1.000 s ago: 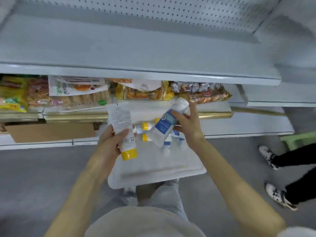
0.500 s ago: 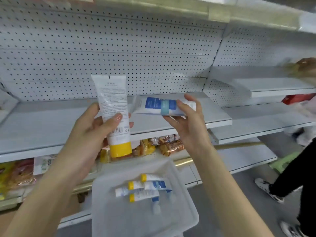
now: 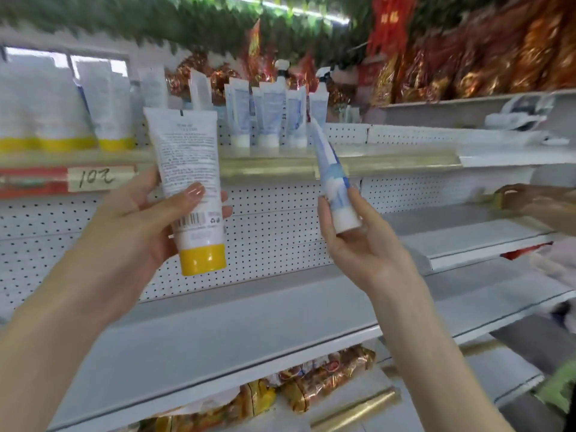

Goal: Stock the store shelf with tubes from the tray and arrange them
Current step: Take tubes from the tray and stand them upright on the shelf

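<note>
**A:** Where are the tubes?

**B:** Both are in hand, at the front of the gold-edged shelf. The left hand grips the yellow-capped tube cap down, with the thumb across its printed back. The right hand pinches the blue-and-white tube near its white cap, and its crimped end crosses that shelf's edge.

**A:** How should they go up?

**B:** I'd lift each above the shelf's edge and stand it on its cap. The yellow one belongs with the yellow-capped row at the shelf's left end, turned label-front outward. The blue one goes beside the blue row at mid-shelf. Set them down gently, since those standing tubes look easy to topple.
</note>
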{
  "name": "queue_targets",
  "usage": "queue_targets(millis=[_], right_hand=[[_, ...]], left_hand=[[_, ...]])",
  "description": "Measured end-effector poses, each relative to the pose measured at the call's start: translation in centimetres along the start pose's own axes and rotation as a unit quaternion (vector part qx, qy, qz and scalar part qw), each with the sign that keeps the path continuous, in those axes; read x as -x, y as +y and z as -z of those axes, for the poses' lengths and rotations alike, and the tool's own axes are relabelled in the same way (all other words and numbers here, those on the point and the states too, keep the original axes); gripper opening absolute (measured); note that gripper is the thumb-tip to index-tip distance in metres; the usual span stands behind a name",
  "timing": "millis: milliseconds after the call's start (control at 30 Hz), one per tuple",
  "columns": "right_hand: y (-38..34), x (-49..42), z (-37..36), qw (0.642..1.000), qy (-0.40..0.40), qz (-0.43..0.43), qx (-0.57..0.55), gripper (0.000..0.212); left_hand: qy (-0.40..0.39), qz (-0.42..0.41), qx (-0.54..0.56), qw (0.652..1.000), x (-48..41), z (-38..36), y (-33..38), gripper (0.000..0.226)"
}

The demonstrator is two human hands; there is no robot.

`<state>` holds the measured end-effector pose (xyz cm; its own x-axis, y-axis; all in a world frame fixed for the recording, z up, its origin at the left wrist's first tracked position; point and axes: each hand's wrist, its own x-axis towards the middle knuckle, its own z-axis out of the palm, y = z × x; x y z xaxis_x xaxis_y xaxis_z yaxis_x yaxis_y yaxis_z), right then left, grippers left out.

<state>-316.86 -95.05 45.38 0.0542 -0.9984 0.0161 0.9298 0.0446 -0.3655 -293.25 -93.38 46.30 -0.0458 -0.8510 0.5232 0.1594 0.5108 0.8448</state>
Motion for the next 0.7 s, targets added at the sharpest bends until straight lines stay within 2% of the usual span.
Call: queue_targets(millis=[33, 100, 233, 367, 433, 500, 600, 700], right_hand=[[-0.7, -0.2, -0.8, 1.000, -0.014, 0.012, -0.005, 0.005], [-2.3, -1.3, -2.0, 0.999, -0.026, 0.036, -0.003, 0.008], [-5.6, -3.4, -4.3, 0.996, -0.082, 0.022, 0.026, 0.011], [-8.7, -6.0, -5.6, 0.993, -0.120, -0.007, 0.004, 0.016], [-10.5, -7.7, -5.6, 0.992, -0.127, -0.010, 0.013, 0.014], [-12.3, -9.5, -5.3, 0.992, -0.120, -0.007, 0.036, 0.025], [-15.1, -12.0, -4.4, 0.984, -0.112, 0.011, 0.135, 0.053], [-17.8, -13.4, -3.2, 0.971, -0.112, 0.037, 0.209, 0.056]], left_hand=[[-0.001, -0.003, -0.007, 1.000, -1.0, -0.2, 0.0, 0.069], [0.007, -0.003, -0.010, 1.000, -3.0, -0.6, -0.1, 0.061], [0.017, -0.002, 0.018, 1.000, -6.9, -2.2, 0.1, 0.044], [0.021, -0.012, 0.018, 1.000, -10.0, -5.2, 0.5, 0.058], [0.033, -0.014, 0.015, 0.999, -11.9, -7.1, 0.6, 0.053], [0.051, -0.009, 0.010, 0.999, -14.0, -8.8, 0.5, 0.047], [0.073, -0.011, -0.013, 0.997, -17.5, -11.1, 0.3, 0.039], [0.085, 0.023, 0.026, 0.996, -20.4, -13.4, -0.6, 0.024]])
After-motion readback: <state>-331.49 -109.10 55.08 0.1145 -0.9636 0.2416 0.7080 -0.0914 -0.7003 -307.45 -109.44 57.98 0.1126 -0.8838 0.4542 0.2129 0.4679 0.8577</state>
